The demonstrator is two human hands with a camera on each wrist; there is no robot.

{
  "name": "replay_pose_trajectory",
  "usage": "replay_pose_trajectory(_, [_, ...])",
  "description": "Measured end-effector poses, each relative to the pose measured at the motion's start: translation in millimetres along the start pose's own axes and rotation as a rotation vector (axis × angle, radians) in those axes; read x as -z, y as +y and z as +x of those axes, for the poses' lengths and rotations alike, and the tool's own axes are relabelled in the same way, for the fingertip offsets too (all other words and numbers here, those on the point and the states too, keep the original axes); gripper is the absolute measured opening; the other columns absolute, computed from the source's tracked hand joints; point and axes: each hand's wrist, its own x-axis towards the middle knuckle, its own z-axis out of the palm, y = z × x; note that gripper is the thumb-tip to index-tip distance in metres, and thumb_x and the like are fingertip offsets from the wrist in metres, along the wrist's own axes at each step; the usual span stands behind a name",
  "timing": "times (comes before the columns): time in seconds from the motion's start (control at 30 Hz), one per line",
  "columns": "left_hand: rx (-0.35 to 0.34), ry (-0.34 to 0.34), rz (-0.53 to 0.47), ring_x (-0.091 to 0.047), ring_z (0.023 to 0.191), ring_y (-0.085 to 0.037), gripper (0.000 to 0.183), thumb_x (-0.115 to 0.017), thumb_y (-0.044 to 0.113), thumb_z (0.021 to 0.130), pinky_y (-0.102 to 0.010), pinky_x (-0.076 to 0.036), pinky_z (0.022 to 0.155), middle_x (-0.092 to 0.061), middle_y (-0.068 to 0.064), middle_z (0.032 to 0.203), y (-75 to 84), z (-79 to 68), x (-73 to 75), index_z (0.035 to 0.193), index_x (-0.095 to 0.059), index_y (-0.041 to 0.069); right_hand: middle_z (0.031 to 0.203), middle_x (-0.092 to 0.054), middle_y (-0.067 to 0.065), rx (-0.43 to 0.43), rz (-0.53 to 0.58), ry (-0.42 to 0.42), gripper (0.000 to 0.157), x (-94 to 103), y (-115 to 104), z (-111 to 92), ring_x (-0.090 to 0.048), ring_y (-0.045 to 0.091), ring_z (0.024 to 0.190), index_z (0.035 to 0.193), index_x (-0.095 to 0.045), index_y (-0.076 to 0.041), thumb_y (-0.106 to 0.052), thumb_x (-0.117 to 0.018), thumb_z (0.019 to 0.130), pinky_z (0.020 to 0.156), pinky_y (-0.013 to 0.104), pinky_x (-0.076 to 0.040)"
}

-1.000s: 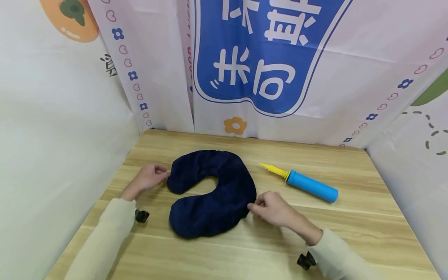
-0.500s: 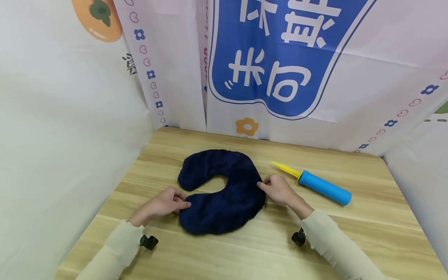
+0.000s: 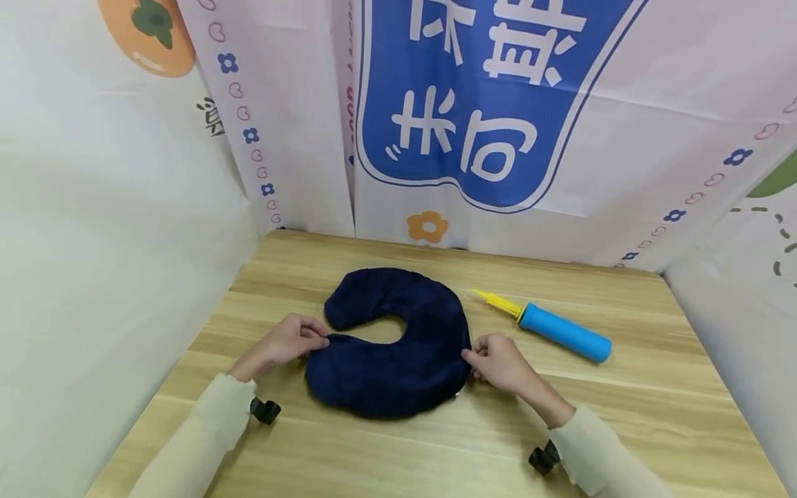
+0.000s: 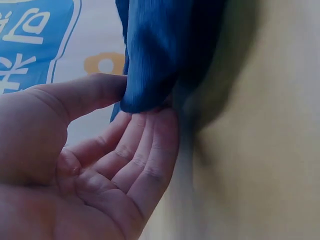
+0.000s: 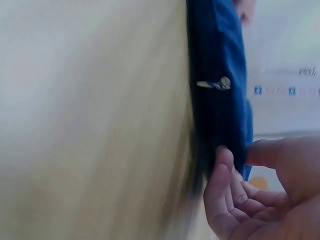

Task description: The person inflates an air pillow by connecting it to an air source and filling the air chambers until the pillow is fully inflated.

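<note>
A dark navy U-shaped neck pillow (image 3: pixel 386 373) lies on the wooden table, its gap facing left. My left hand (image 3: pixel 292 340) pinches the tip of its nearer arm; in the left wrist view the thumb lies on one side of the navy fabric (image 4: pixel 155 55) and the fingertips (image 4: pixel 162 120) on the other. On the right, my right hand (image 3: pixel 501 361) pinches the pillow's outer curved edge between thumb and fingers. A small metal zipper pull (image 5: pixel 215 84) shows on the pillow's side in the right wrist view, above the fingers.
A blue hand pump (image 3: pixel 565 332) with a yellow nozzle (image 3: pixel 497 301) lies behind and right of the pillow. White printed sheets (image 3: pixel 299 138) stand around the back and sides of the wooden table (image 3: pixel 373 456).
My left hand has gone from the pillow's farther arm to its nearer arm. My right hand has shifted its hold along the outer curve, and the pillow has turned slightly.
</note>
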Motion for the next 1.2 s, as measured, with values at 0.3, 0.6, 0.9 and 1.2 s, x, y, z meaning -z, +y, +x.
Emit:
replay_pose_trajectory(0.3, [0.088,0.077,0.267,-0.066,0.084,-0.017,0.029,-0.074,0.029,0.098,-0.027,-0.052,0.072,-0.074,-0.01,0.095,13.4,-0.4,16.1,0.109,-0.074,0.001,0.072,-0.076,0.003,0.113,-0.021,-0.139,0.032,-7.0,-1,-22,-0.068,0.016,0.061,0.083,-0.075,-0.006,-0.027,-0.066,0.105,0.055,0.027,-0.055])
replay_pose_trajectory(0.6, [0.067,-0.077,0.138,-0.05,0.06,-0.009,0.027,-0.074,0.027,0.099,-0.023,-0.042,0.055,-0.058,0.005,0.065,2.3,-20.0,8.4,0.095,-0.066,0.001,0.074,-0.074,0.007,0.005,0.052,-0.019,0.035,7.4,4,-1,-0.069,0.015,0.066,0.088,-0.074,-0.002,-0.029,-0.061,0.108,0.062,0.03,-0.061])
replay_pose_trajectory(0.9, [0.108,0.024,0.052,-0.066,0.082,-0.013,0.04,-0.077,0.02,0.096,-0.027,-0.057,0.071,-0.073,-0.005,0.092,-5.8,-2.8,11.6,0.123,-0.065,-0.008,0.073,-0.073,0.008,0.004,0.034,-0.014,0.028,-2.5,-4,18,-0.07,0.017,0.067,0.083,-0.069,-0.002,-0.017,-0.062,0.106,0.064,0.031,-0.061])
replay_pose_trajectory(1.2, [0.117,0.213,0.267,-0.068,0.114,-0.035,0.05,-0.075,0.031,0.098,-0.04,-0.058,0.091,-0.071,-0.024,0.124,-6.3,20.7,34.2,0.13,-0.064,-0.005,0.068,-0.071,0.005,0.061,-0.047,0.013,0.034,-9.1,-16,40,-0.06,0.013,0.056,0.081,-0.072,-0.002,-0.023,-0.063,0.106,0.051,0.025,-0.046])
